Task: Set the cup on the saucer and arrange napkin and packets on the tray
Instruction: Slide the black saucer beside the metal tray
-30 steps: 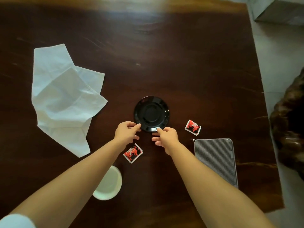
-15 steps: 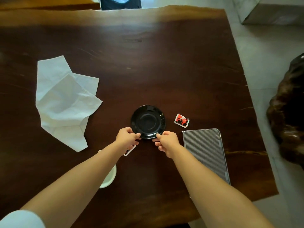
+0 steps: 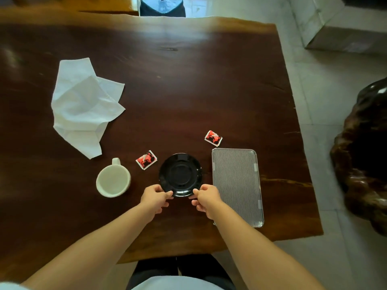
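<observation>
Left hand (image 3: 156,198) and right hand (image 3: 206,198) each pinch the near rim of the black saucer (image 3: 180,174) between thumb and forefinger, and the saucer seems to lie flat on the table (image 3: 188,80), though its underside is hidden. Left of the left hand stands the white cup (image 3: 113,180), with a red packet (image 3: 146,159) just beyond that hand and the crumpled napkin (image 3: 83,105) farther off beyond the cup. Just right of the right hand lies the ribbed tray (image 3: 236,185), a second packet (image 3: 213,138) beyond its far corner.
</observation>
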`<state>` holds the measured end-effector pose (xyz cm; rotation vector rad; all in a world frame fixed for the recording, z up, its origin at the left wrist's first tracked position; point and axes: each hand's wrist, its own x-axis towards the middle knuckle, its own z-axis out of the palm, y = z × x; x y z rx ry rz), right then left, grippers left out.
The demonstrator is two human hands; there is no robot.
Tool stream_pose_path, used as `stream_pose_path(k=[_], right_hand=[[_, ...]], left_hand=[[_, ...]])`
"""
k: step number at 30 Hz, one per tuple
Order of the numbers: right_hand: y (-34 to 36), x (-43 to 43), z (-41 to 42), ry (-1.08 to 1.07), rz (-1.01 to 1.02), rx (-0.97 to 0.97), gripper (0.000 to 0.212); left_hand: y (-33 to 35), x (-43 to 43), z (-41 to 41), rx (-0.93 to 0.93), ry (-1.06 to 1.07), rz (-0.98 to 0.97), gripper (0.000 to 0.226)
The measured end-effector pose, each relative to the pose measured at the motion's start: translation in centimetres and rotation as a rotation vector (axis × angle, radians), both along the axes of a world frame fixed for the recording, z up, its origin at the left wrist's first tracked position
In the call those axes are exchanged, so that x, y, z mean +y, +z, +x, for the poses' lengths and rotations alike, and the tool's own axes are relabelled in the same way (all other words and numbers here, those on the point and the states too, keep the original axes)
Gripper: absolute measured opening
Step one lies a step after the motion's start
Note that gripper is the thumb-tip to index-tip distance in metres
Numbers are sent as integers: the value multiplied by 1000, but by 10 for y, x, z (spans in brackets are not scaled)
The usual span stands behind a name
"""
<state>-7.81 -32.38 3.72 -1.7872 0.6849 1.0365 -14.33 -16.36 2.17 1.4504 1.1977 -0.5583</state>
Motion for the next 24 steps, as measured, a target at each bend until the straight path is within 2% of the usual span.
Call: stream_pose_path(k=[9,15,17,24], right_hand=[[-18,-21,-39,-26,-15,75,4],[-25,-30,-35,-15,-42,79,11],[-27,-32,-33,-24,-52,86,4],[-34,-37,-29,-56,-61,126,22]], left_hand=[[-10,-25,-41,2,1,24,16],[-17,-39,-43,17,15,24,18],[-18,-41,-40,24,26,15,16],[-25,-47,-32,38,30,-2,16]])
